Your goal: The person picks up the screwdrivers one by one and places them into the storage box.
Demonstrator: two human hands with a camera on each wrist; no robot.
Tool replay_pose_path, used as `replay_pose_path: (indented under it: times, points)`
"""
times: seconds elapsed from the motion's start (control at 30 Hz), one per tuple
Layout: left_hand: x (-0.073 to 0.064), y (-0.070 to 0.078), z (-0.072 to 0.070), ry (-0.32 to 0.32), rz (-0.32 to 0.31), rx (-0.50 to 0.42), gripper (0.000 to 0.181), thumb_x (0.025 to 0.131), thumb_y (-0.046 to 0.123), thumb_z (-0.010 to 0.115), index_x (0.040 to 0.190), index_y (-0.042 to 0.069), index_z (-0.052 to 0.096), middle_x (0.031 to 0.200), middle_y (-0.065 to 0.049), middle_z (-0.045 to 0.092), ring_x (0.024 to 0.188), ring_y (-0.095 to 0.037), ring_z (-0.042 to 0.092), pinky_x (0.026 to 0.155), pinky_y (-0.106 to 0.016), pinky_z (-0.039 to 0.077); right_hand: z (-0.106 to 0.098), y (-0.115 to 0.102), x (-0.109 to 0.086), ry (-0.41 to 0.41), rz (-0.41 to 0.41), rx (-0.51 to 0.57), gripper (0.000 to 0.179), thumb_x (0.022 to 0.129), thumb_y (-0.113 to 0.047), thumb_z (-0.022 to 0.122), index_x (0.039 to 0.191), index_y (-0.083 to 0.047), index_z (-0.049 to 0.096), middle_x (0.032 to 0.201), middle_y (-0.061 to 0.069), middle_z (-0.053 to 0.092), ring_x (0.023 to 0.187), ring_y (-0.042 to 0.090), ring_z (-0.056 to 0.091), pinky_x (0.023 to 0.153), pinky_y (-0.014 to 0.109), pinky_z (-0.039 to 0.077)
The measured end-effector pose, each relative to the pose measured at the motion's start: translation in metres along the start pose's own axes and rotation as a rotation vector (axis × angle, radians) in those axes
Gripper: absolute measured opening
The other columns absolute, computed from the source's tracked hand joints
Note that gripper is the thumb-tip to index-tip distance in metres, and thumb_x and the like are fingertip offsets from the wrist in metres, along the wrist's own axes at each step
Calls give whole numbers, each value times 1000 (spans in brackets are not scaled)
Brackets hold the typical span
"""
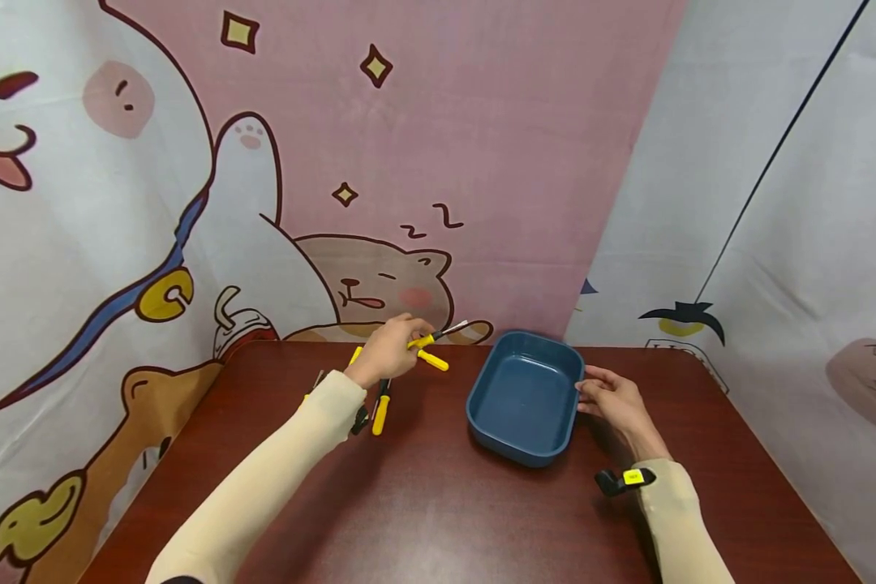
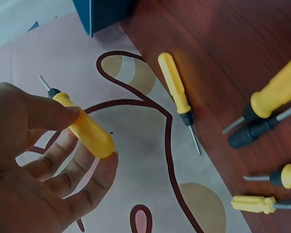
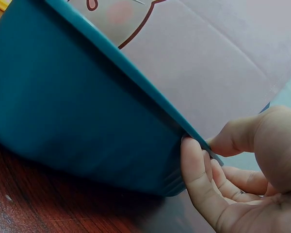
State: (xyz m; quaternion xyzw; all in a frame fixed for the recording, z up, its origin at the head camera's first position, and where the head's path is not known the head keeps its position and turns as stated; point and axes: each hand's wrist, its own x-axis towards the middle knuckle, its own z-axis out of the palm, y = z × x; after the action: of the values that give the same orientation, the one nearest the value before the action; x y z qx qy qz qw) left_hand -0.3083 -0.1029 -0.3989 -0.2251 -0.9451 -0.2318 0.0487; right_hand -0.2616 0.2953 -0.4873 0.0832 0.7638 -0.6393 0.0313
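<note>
My left hand (image 1: 392, 350) holds a screwdriver (image 2: 89, 132) above the table's far side, thumb and fingers around its yellow handle. The small metal tip points toward the blue plastic bin (image 1: 521, 397) in the head view. Under and around this hand lie more yellow-handled screwdrivers, one (image 2: 172, 80) near the table's back edge and another (image 1: 382, 414) just below the wrist. At the bin's right side, my right hand (image 1: 616, 403) pinches the rim, thumb over the edge and fingers against the outer wall. Nothing lies inside the bin.
The dark red-brown table (image 1: 438, 519) ends at the back against a hanging cartoon-print cloth (image 1: 526, 162). In the left wrist view, a black-handled tool (image 2: 252, 134) and a pale yellow handle (image 2: 254, 204) lie among the screwdrivers.
</note>
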Motion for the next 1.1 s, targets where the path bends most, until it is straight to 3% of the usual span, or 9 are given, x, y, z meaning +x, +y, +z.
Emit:
replay_pose_path:
  times: [0.17,0.5,0.93,1.1]
  points:
    - [5,8,7,-13,-1,-3,43,89,1,70,130,14,69,116,-8,65,94,-21,62,81,-34,58,0,0,0,1,9,5,61,104,-15,60,157,0,34,110,4,67,86,6,69,76,24,62]
    - [13,24,22,-59,30,-52,41,90,1,69,131,10,68,124,-12,65,108,-27,66,90,-38,59,0,1,1,8,3,4,61,103,-14,60,157,1,35,108,1,66,86,6,69,76,24,62]
    - [23,42,33,-82,42,-88,43,87,1,70,130,8,68,121,-12,69,102,-23,66,90,-37,60,-2,2,2,-18,-19,-12,59,105,-14,55,158,0,33,114,6,68,86,4,68,78,24,62]
    - [27,51,38,-92,38,-75,45,85,2,72,129,10,69,114,-8,69,95,-20,65,83,-31,59,-2,3,2,-19,-14,-15,59,105,-14,55,158,0,32,118,8,67,87,4,67,79,24,62]
